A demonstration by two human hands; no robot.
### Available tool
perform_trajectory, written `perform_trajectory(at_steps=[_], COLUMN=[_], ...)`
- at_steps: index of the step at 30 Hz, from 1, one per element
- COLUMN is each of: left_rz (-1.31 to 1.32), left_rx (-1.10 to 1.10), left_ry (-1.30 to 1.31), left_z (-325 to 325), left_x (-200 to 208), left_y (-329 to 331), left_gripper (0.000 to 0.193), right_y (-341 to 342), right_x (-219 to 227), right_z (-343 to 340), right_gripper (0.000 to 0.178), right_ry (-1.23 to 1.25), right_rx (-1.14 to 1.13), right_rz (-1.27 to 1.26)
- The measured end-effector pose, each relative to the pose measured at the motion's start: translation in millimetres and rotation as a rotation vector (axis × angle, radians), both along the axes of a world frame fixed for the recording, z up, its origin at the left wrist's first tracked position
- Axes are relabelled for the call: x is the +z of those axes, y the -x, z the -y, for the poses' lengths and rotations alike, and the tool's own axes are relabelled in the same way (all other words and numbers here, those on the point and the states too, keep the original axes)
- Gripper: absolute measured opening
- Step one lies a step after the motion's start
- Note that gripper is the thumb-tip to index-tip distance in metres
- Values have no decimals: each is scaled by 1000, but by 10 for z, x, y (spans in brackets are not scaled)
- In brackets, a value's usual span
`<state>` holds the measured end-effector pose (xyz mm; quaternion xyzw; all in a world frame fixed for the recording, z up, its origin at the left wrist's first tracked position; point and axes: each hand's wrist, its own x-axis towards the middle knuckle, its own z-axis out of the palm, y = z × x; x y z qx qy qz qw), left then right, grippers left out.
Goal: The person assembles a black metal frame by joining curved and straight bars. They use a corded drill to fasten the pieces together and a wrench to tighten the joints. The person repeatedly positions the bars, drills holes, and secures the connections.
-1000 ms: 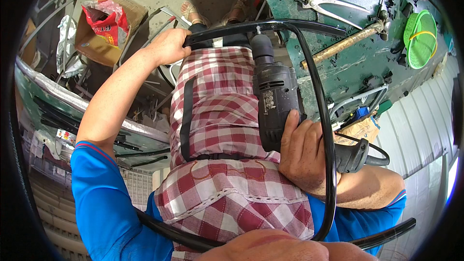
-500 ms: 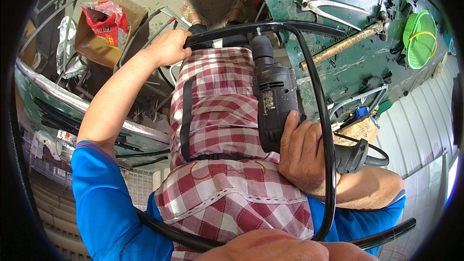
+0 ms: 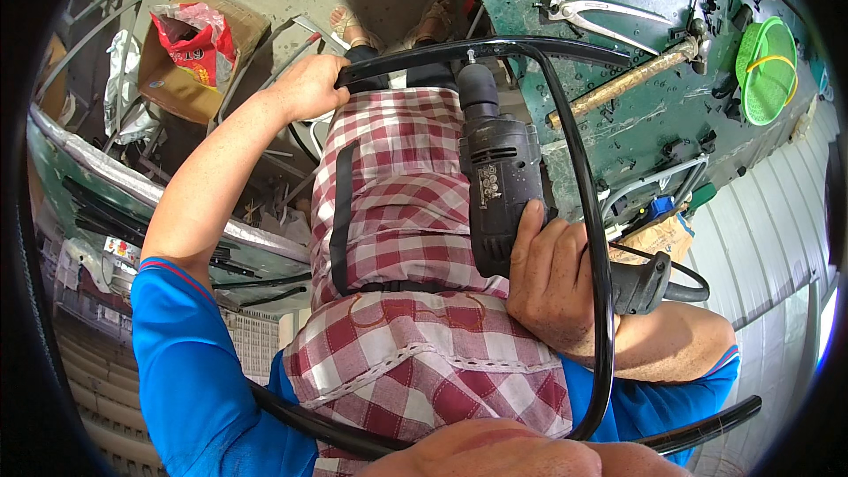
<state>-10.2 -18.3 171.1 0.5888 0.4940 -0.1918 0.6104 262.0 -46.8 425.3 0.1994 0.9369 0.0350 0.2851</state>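
A bent black tube frame loops in front of my body, its upper bar running across from left to right. My left hand is closed around the left end of that bar. In my right hand is a black power drill, gripped near its rear handle and pointing away from me. The drill's tip meets the upper bar from the near side; whether it has gone into the metal I cannot tell. Part of the right hand passes behind the tube's right side, and its power cord trails off to the right.
On the green worktable at right lie a hammer, pincers, a green basket and scattered black parts. At left stand a cardboard box with a red bag, metal frames and another bench holding black tubes.
Almost nothing differs. The drill and my right hand have shifted very slightly to the left, while my left hand stays on the bar.
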Motion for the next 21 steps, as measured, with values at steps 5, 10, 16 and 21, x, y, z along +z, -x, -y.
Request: perform_trajectory(at_steps=[5, 10, 16, 21], left_rz=[4, 12, 22, 15], left_rx=[30, 7, -9, 8], left_ry=[1, -3, 0, -4], left_z=[66, 2, 6, 40], left_x=[-17, -16, -32, -31], left_y=[39, 11, 5, 23], left_gripper=[21, 21, 21, 21], right_y=[-10, -12, -1, -3], right_x=[-20, -12, -12, -29], right_z=[-32, 25, 20, 19], right_gripper=[24, 23, 22, 22], right_ry=[3, -26, -15, -39], right_rx=[39, 12, 7, 34], right_rz=[2, 5, 7, -2])
